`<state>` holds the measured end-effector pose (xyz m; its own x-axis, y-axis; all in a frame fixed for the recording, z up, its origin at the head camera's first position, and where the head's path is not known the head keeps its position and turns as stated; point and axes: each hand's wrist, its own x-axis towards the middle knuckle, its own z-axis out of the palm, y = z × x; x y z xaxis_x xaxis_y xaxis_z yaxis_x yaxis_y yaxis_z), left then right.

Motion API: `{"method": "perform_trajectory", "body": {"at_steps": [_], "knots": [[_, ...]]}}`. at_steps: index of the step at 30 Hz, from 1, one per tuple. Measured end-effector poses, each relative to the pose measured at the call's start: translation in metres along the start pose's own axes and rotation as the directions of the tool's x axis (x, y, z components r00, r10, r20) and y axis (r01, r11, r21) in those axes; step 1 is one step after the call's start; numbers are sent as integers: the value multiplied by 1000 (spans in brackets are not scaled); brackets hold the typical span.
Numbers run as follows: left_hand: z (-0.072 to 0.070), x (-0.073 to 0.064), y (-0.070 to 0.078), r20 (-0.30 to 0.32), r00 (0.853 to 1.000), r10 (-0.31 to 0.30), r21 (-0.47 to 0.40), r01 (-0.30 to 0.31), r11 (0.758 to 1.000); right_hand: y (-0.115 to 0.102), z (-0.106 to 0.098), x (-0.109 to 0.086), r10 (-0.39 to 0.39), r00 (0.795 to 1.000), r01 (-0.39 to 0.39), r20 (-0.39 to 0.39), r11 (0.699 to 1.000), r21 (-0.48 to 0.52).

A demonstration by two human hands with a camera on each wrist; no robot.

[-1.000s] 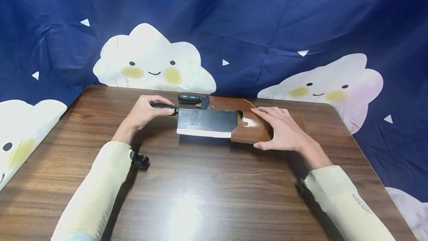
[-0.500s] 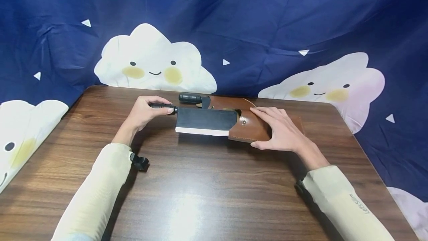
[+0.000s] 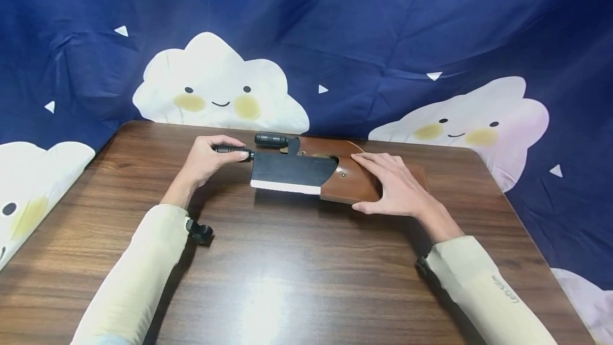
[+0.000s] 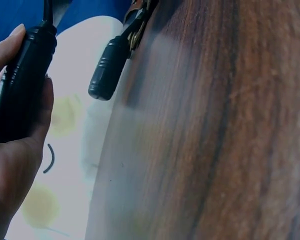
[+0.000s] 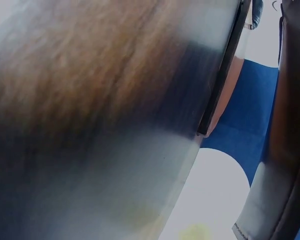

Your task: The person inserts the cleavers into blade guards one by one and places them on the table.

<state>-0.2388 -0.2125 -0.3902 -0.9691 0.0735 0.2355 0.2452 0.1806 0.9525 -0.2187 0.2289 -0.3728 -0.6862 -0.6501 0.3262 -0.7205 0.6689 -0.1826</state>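
My left hand (image 3: 203,161) grips the black handle (image 4: 27,82) of a cleaver, whose dark blade (image 3: 289,168) with a bright edge points right, raised over the table. My right hand (image 3: 397,188) holds a brown leather knife sheath (image 3: 354,182) by its two long sides, thumb at the near side, fingers at the far side. The sheath covers the right end of the blade. In the right wrist view the held sheath (image 5: 285,170) stands along the right border, and the right hand itself is out of that picture.
Just behind lies a second knife with a black handle (image 3: 270,139) in its own brown sheath (image 3: 328,146), close to the back edge of the wooden table (image 3: 306,260). A blue curtain (image 3: 364,25) with cloud prints hangs beyond it.
My right hand has slid the sheath leftward, so it hides a bit more of the cleaver's blade. The left hand has stayed nearly still on the handle.
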Motion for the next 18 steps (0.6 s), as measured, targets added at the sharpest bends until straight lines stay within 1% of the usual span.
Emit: {"method": "perform_trajectory", "body": {"at_steps": [4, 5, 7, 11, 12, 18], "knots": [[0, -3, -1, -2, 1000, -8, 4, 8, 1000, -2, 3, 1, 7, 1000, -7, 10, 1000, 1], [1, -4, 1, 1, 1000, -12, 5, 12, 1000, -3, 3, 1, 7, 1000, -7, 13, 1000, 2], [2, -4, 1, 6, 1000, -13, 6, 13, 1000, -4, 4, 2, 2, 1000, -2, 15, 1000, 0], [6, -1, 1, 19, 1000, -6, 2, 6, 1000, -4, 3, 5, -17, 1000, 17, 8, 1000, -14], [7, 0, -1, 18, 1000, -2, 1, 2, 1000, -4, 4, 5, -23, 1000, 23, 8, 1000, -19], [12, 2, -3, 12, 1000, 9, 4, -9, 1000, -5, 4, 9, -35, 999, 36, 23, 999, -36]]}}
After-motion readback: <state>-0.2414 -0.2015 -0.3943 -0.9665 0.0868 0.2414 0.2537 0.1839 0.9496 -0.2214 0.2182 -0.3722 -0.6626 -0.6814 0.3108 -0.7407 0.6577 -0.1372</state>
